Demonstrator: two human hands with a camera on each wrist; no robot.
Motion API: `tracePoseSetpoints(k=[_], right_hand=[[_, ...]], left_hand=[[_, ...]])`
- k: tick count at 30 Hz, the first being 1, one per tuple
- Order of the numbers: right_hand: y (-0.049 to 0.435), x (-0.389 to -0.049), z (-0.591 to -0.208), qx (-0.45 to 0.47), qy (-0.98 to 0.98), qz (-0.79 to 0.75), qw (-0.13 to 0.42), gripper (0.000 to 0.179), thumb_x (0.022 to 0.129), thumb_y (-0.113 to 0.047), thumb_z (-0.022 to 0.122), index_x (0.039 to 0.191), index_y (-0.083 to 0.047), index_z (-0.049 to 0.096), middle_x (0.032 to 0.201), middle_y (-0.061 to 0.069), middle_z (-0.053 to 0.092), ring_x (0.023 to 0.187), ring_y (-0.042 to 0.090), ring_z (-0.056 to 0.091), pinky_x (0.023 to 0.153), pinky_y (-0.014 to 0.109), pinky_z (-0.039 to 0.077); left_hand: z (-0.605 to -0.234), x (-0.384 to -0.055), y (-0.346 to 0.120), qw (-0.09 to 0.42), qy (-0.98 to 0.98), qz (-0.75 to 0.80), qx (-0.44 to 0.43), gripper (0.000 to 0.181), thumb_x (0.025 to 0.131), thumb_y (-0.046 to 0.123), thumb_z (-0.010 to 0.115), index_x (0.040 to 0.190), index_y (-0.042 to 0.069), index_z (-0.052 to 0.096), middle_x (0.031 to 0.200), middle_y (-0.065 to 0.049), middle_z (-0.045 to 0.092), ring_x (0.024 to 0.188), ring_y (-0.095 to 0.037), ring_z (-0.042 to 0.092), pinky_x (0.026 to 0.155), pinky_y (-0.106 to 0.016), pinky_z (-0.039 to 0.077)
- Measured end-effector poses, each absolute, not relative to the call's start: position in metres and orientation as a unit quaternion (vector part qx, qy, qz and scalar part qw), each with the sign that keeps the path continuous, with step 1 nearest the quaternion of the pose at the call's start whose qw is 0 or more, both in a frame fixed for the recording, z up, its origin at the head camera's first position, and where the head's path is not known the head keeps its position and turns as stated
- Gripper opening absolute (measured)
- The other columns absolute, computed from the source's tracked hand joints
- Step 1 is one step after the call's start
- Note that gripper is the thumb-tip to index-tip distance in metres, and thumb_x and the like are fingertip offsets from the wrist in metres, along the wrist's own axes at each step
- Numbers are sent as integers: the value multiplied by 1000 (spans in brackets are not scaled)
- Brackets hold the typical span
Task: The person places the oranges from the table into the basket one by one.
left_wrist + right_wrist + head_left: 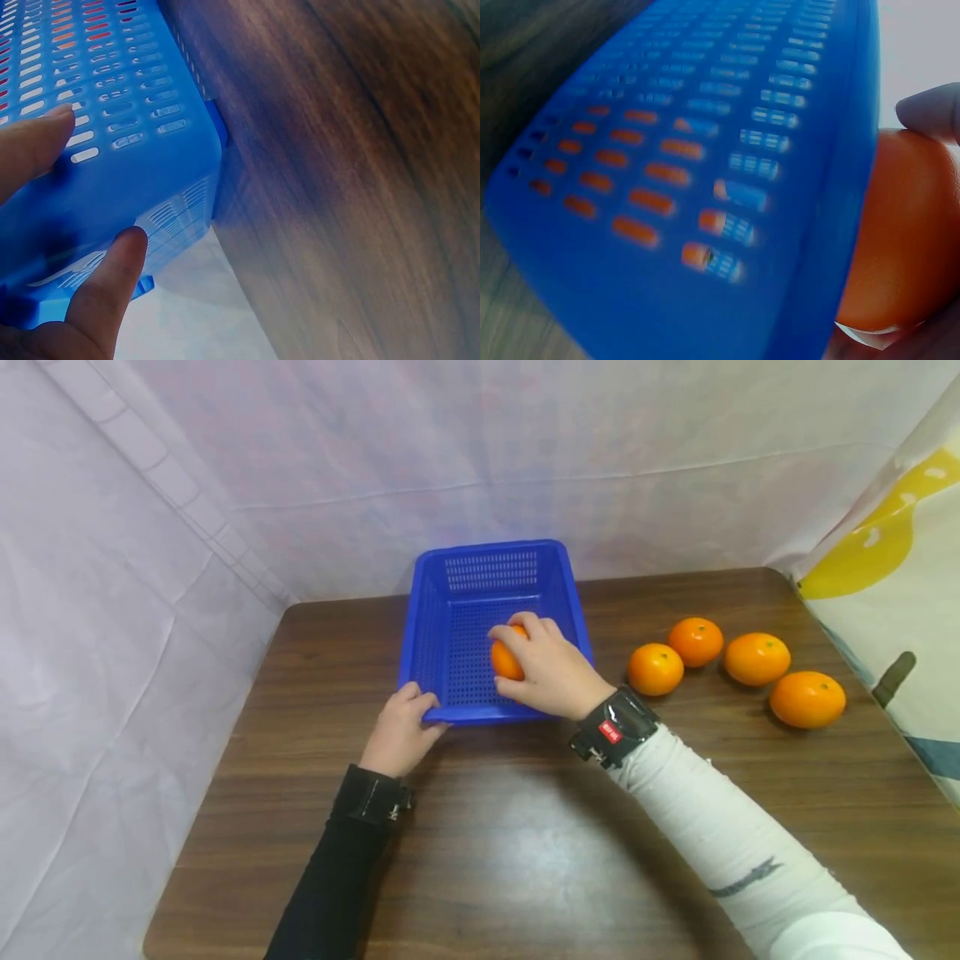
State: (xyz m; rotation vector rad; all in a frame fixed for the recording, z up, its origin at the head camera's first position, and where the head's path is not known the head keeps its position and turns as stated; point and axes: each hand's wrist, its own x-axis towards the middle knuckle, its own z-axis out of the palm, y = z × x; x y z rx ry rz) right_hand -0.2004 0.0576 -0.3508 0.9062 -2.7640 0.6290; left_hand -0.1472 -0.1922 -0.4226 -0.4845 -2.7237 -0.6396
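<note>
A blue plastic basket [431, 610] with slotted walls stands on the table. The left hand [400, 731] grips its near left corner, fingers over the rim; in the left wrist view the thumb [34, 150] and a finger [112, 285] lie against the outer walls. Over the basket's near right part, the right hand [551, 668] holds an orange [506, 660] between thumb and fingers. In the right wrist view this orange [904, 232] shows beside the rim. Orange colour also shows through the wall slots, its source mostly hidden.
To the right of the basket, several oranges [696, 642] lie grouped on the brown wooden table [300, 827]. White cloth [337, 460] hangs behind the table and along its left side. A patterned cloth [900, 610] hangs at the right.
</note>
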Motion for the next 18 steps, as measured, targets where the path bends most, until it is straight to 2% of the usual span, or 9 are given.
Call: tracePoseSetpoints(k=[18], right_hand=[[26, -201, -366, 306, -927, 214, 39, 61, 85, -39, 68, 141, -19, 53, 140, 15, 48, 117, 34, 50, 87, 46, 56]], left_hand=[[-423, -146, -192, 145, -952, -214, -162, 17, 84, 15, 82, 84, 8, 66, 85, -5, 52, 77, -24, 52, 70, -35, 48]])
